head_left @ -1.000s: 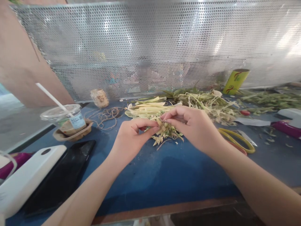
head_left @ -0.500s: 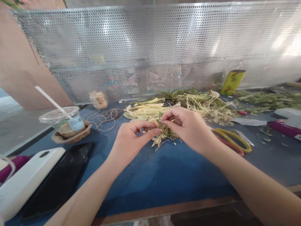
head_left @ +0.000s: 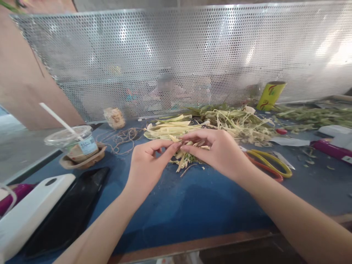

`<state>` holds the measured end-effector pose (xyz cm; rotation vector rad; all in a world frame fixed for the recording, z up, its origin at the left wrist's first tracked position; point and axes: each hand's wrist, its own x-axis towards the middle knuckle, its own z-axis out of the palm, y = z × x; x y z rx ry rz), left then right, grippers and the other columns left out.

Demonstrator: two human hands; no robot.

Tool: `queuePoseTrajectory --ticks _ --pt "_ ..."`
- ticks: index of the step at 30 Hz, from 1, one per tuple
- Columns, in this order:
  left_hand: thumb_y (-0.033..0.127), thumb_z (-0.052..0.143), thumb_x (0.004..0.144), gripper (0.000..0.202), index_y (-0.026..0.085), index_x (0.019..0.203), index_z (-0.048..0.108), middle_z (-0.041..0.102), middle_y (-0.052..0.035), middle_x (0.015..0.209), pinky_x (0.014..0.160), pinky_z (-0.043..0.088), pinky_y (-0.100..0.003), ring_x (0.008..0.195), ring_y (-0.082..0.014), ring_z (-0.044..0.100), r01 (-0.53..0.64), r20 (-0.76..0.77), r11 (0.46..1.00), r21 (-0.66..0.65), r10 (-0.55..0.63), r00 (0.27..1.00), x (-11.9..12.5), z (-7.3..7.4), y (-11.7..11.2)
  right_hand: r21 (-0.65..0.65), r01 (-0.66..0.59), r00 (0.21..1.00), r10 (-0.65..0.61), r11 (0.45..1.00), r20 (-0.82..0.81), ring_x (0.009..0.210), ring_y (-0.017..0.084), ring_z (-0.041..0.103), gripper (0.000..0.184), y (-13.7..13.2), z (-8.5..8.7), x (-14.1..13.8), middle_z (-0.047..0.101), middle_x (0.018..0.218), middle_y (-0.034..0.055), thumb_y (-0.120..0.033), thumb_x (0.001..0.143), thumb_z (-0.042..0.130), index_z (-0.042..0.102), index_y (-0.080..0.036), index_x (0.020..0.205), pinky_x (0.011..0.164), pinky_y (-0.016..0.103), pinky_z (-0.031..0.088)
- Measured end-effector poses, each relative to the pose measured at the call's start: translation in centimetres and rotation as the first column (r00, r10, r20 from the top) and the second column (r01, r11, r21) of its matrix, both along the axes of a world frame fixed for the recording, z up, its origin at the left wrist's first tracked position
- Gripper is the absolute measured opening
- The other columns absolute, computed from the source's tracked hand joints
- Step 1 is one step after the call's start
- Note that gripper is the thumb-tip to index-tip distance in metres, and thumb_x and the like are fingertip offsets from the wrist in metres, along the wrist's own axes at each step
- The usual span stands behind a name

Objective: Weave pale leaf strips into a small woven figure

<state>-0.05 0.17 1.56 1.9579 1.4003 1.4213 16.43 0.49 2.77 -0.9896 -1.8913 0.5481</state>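
Observation:
My left hand (head_left: pixel 148 159) and my right hand (head_left: pixel 220 150) meet over the middle of the table, fingertips touching. Both are closed in a pinch on a pale yellow plant strip (head_left: pixel 174 138), whose tip sticks up between them; the rest is hidden by the fingers. Right below them lies a small heap of yellow-green plant scraps (head_left: pixel 182 161), partly covered by my right hand. Just behind the hands is a row of long pale stalks (head_left: pixel 169 129). Scissors with yellow and orange handles (head_left: pixel 275 165) lie beside my right wrist.
Greenery and dry stems (head_left: pixel 233 123) are piled behind my right hand, near a yellow tube (head_left: pixel 271 96). At left stand a lidded cup with straw (head_left: pixel 88 145), loose twine (head_left: pixel 123 140), a black phone (head_left: pixel 68 209) and a white device (head_left: pixel 35 209). A perforated metal panel (head_left: pixel 176 47) borders the back.
Both hands have shifted slightly left, and the fingertips have come together on the strip. More of the green scraps below now shows. The view has moved a little.

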Motion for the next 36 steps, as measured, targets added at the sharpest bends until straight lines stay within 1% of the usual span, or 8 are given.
queuePoseTrajectory --ticks 3,7,14,23,26,30,34,36 --pt "0.028 0.063 0.071 0.011 0.02 0.066 0.069 0.067 0.0013 0.065 0.052 0.039 -0.023 0.059 -0.0117 0.055 0.031 0.007 0.997 0.072 -0.032 0.999 0.1 -0.1 0.0 -0.03 -0.016 1.0 0.015 0.999 -0.016 0.067 0.013 0.061 0.017 0.3 -0.1 0.1 0.069 0.075 0.0012 -0.032 0.071 0.063 0.07 -0.019 0.078 0.057 0.021 0.047" --pt "0.024 0.064 0.07 0.008 0.02 0.065 0.068 0.066 0.0014 0.068 0.053 0.04 -0.023 0.062 -0.0112 0.055 0.055 0.045 0.988 0.148 -0.062 0.997 0.1 -0.4 0.1 -0.168 -0.055 0.995 0.04 0.984 -0.096 0.054 0.009 0.053 0.021 0.5 0.0 0.2 0.063 0.063 -0.0001 -0.036 0.066 0.066 0.069 -0.017 0.074 0.047 0.02 0.039" --pt "0.019 0.064 0.07 0.007 0.02 0.064 0.067 0.064 0.0011 0.069 0.063 0.046 -0.024 0.068 -0.0113 0.057 0.134 0.127 0.97 0.204 -0.162 0.979 0.2 -0.5 0.0 -0.41 -0.153 0.972 0.062 0.899 -0.227 0.045 0.004 0.037 0.025 0.4 0.3 -0.1 0.05 0.055 -0.0046 -0.035 0.061 0.069 0.065 -0.015 0.075 0.041 0.019 0.028" --pt "0.018 0.065 0.069 0.006 0.02 0.065 0.068 0.062 0.0018 0.068 0.064 0.046 -0.025 0.066 -0.0115 0.057 0.1 0.165 0.958 0.269 -0.148 0.975 0.3 -0.5 -0.3 -0.395 -0.358 0.876 0.158 0.846 -0.455 0.05 0.006 0.04 0.02 1.1 -1.3 -0.7 0.05 0.057 -0.0047 -0.032 0.062 0.069 0.055 -0.017 0.064 0.047 0.021 0.029" --pt "0.019 0.065 0.069 0.005 0.021 0.066 0.069 0.061 0.0019 0.068 0.064 0.047 -0.025 0.066 -0.0117 0.057 0.082 0.204 0.961 0.264 -0.139 0.969 0.4 -0.6 -0.2 -0.335 -0.411 0.825 0.189 0.848 -0.532 0.049 0.006 0.039 0.019 1.2 -1.8 -1.3 0.048 0.058 -0.0058 -0.028 0.066 0.064 0.048 -0.018 0.062 0.048 0.02 0.03" --pt "0.022 0.065 0.07 0.006 0.02 0.066 0.07 0.063 0.0007 0.069 0.063 0.046 -0.025 0.067 -0.0123 0.057 0.082 0.193 0.973 0.217 -0.125 0.973 0.1 -0.8 0.1 -0.265 -0.358 0.873 0.22 0.895 -0.434 0.054 0.007 0.043 0.013 1.6 -1.9 -1.7 0.048 0.062 -0.0051 -0.018 0.066 0.06 0.047 -0.018 0.063 0.053 0.021 0.035" --pt "0.028 0.065 0.071 0.01 0.02 0.073 0.071 0.066 -0.0018 0.075 0.061 0.045 -0.025 0.071 -0.0144 0.058 0.132 0.124 0.985 0.114 -0.146 0.981 -0.4 -0.7 0.6 -0.244 -0.283 0.919 0.189 0.928 -0.347 0.057 0.008 0.047 0.012 1.8 -1.7 -1.4 0.053 0.066 -0.0033 -0.02 0.067 0.061 0.05 -0.017 0.065 0.057 0.023 0.038" --pt "0.027 0.066 0.07 0.011 0.021 0.078 0.071 0.067 -0.002 0.08 0.06 0.046 -0.026 0.071 -0.0149 0.059 0.143 0.063 0.983 0.118 -0.151 0.987 -0.6 -0.6 0.7 -0.241 -0.265 0.918 0.168 0.934 -0.361 0.059 0.009 0.05 0.011 1.9 -1.7 -1.2 0.055 0.065 -0.0026 -0.022 0.067 0.061 0.052 -0.017 0.066 0.059 0.024 0.04"
